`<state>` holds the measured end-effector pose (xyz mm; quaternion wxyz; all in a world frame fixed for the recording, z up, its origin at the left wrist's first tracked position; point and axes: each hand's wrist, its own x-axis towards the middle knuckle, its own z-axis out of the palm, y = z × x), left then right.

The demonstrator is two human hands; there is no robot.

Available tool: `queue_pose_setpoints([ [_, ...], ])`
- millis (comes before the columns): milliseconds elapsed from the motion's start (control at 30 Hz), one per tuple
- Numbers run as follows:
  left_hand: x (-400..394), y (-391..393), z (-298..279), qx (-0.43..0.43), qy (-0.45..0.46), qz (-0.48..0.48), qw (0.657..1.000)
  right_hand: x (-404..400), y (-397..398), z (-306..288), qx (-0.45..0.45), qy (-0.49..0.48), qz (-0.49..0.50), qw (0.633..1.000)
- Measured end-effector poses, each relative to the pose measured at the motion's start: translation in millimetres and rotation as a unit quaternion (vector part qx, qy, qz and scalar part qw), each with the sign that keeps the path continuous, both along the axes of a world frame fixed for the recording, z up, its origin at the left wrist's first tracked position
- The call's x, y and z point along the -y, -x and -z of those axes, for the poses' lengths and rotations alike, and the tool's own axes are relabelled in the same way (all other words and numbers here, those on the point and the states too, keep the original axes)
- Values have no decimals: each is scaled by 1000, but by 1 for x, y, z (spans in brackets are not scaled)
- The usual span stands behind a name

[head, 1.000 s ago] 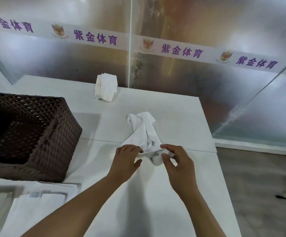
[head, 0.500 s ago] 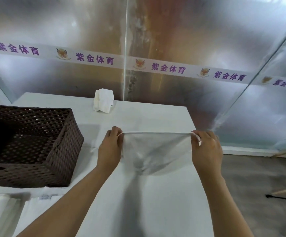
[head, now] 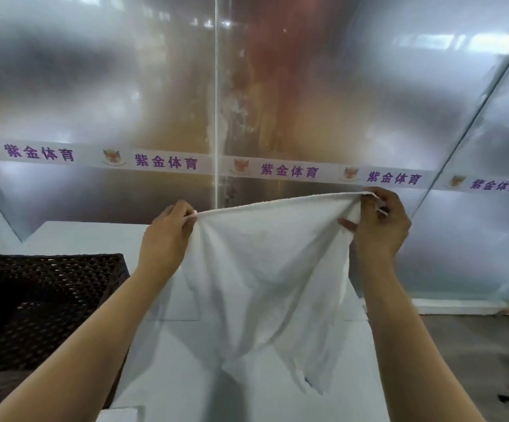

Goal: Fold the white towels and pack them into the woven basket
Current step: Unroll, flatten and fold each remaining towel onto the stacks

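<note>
Now both hands hold one white towel (head: 262, 269) up in the air above the white bench (head: 353, 376): the left hand (head: 165, 239) pinches its upper left corner and the right hand (head: 379, 226) pinches its upper right corner. Its top edge is stretched between them and the rest hangs loose and wrinkled. At the left stands the dark woven basket (head: 49, 300) on the bench.

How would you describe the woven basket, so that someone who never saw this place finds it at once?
Start at the white table in front of the shiny wall. The woven basket stands on the table's left side, left of the white towel that both hands hold up. It is the only dark brown, open-weave box among white things.
</note>
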<state>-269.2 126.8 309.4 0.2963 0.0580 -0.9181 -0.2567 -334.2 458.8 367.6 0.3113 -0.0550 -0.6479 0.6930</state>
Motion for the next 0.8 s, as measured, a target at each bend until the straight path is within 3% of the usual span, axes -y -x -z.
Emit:
queue_pose_setpoints([
  [133,4,49,-7,16,-65,-33,997,7,68,4,53,-6,-47,997],
  [267,14,99,-26,1,-22,-9,1000,-4,138,-6,80,-35,-50,995],
  [400,28,134,-53,3,39,41,998,-14,179,-33,28,-10,-66,997],
  [600,31,151,-88,-66,77,14,995,-27,182,-58,-52,7,-105,993],
  [800,19,120,-73,-71,83,25,994,-38,140,-21,-49,48,-89,994],
])
